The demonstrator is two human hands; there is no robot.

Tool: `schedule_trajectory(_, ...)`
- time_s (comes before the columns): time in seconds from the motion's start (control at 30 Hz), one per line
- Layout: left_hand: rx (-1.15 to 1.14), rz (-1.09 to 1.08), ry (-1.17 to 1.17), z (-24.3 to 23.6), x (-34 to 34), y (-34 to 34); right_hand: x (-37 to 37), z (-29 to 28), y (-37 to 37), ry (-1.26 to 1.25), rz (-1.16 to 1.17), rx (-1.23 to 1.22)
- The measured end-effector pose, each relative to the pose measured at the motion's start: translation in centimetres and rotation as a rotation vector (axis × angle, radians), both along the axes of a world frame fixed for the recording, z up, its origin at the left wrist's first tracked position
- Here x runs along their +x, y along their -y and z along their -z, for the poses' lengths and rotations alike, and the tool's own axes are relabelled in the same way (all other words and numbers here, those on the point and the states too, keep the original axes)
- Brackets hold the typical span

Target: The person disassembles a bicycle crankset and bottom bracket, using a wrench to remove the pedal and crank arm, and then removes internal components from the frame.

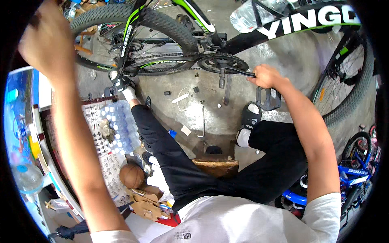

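Observation:
A black and green bicycle (239,44) stands sideways before me, its rear wheel (97,16) at upper left and front wheel (356,93) at right. My right hand (265,76) is closed round the crank arm (249,74), just above the black pedal (268,106). The chainring (210,60) is left of that hand. My left hand (44,40) is raised at the upper left, left of the rear wheel, blurred, with its fingers too dark and smeared to make out. A clear plastic bottle (249,18) sits on the frame.
An L-shaped tool (203,121) and small parts lie on the concrete floor. My feet flank a wooden stool (216,166). A pack of bottles (125,125), a basketball (131,176) and cardboard (148,206) are at left; a blue bicycle (350,172) is at lower right.

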State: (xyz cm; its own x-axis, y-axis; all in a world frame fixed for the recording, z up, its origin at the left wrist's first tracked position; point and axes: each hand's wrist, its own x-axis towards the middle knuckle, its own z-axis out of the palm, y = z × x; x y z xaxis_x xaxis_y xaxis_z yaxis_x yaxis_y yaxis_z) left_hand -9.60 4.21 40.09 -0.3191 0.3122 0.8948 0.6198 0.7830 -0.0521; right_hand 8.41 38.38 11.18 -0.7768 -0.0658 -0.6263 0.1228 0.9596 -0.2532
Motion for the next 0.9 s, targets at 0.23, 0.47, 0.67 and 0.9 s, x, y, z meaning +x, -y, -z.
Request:
schedule_trajectory(0.23, -0.683, -0.181, 1.141, 18.5, 11.8, 2.3, -0.8, 0.6, 0.9, -0.097, -0.095, -0.063)
schedule_trajectory(0.47, -0.856, 0.157, 0.659, 19.5, 9.2, -1.5, -0.7, 1.6, 0.5, -0.066, -0.042, -0.067)
schedule_trajectory(0.67, -1.078, 0.214, 0.559, 19.3, 8.2, -4.1, -0.6, 1.4, 0.4, -0.062, -0.048, -0.075)
schedule_trajectory(0.9, -1.282, 0.193, 1.03, 18.8, 4.9, -3.2, -1.1, -0.3, 0.9, -0.106, -0.106, -0.024)
